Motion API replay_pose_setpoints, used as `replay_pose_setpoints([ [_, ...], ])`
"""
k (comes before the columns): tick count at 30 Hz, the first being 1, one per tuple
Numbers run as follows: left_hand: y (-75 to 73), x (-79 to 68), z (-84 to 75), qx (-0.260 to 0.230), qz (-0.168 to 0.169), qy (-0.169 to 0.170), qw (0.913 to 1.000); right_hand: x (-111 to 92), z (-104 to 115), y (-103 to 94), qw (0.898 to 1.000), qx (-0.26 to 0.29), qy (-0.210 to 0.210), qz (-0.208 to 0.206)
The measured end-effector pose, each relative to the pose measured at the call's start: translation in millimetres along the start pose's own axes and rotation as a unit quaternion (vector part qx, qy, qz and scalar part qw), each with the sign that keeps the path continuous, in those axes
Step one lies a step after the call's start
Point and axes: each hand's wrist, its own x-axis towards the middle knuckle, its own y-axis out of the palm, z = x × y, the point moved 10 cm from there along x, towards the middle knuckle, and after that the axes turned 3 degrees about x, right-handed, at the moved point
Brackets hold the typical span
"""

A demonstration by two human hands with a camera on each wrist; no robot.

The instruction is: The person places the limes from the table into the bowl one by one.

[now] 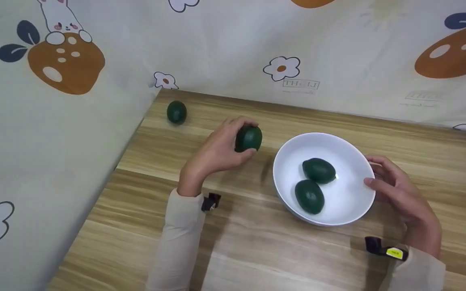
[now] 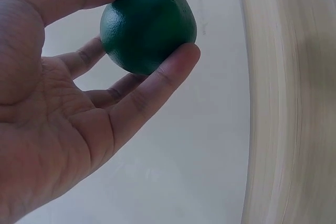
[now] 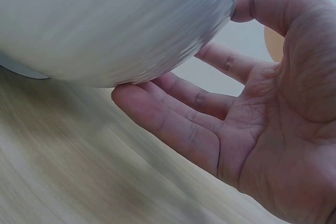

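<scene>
My left hand [image 1: 221, 147] holds a dark green lime [image 1: 250, 138] between thumb and fingers, above the table to the left of the bowl. The left wrist view shows this lime [image 2: 148, 28] with thumb and fingertips against its sides. A white bowl [image 1: 354, 194] stands to the right, with two more limes in it: one lime [image 1: 319, 170] lies behind the other lime [image 1: 309, 197]. My right hand [image 1: 403, 190] grips the bowl's right side, thumb at the rim. Seen from the right wrist, its fingers [image 3: 157, 111] support the bowl's curved outer wall [image 3: 121, 30] from below.
Another green lime [image 1: 176, 112] lies near the table's back left corner. The wood-grain table [image 1: 144, 226] meets a patterned wall covering [image 1: 225, 48] along its back and left edges. Both forearms wear pale sleeves with dark wrist devices [image 1: 211, 201].
</scene>
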Motion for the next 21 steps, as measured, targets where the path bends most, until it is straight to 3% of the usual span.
replay_pose_setpoints([
  [21, 3.1, 1.3, -14.0, -0.036, -0.012, 0.015, 0.9992, 1, 0, -0.4, 1.000, 0.023, -0.010, 0.000],
])
